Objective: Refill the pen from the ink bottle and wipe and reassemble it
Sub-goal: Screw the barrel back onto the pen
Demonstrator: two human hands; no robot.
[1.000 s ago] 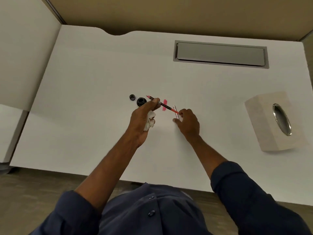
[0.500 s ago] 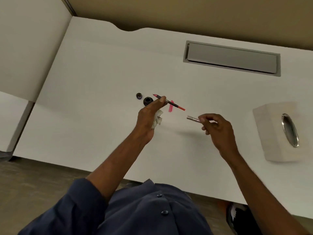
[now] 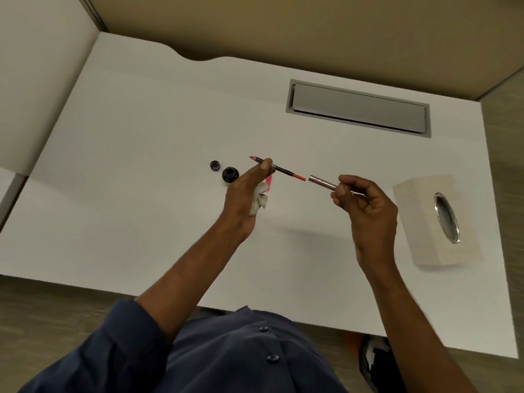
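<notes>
My left hand (image 3: pixel 243 194) holds the pen's inner section (image 3: pixel 279 168), a thin black rod with a red rear end and the nib pointing far left, and keeps a crumpled white tissue (image 3: pixel 260 198) tucked in the palm. My right hand (image 3: pixel 365 205) grips the metallic pink barrel (image 3: pixel 321 182), whose open end points at the red end with a small gap between them. The open black ink bottle (image 3: pixel 230 174) stands on the white desk (image 3: pixel 141 171) just left of my left hand, and its cap (image 3: pixel 215 165) lies beside it. A pink piece (image 3: pixel 268 181) lies behind my left fingers.
A white tissue box (image 3: pixel 428 222) with an oval metal opening stands at the right. A grey cable flap (image 3: pixel 358 109) is set into the desk at the back. Partition walls close the left and far sides.
My right hand lifted the barrel off the desk and brought it level with the inner section, its open end now close to the red end. My left hand stayed roughly in place.
</notes>
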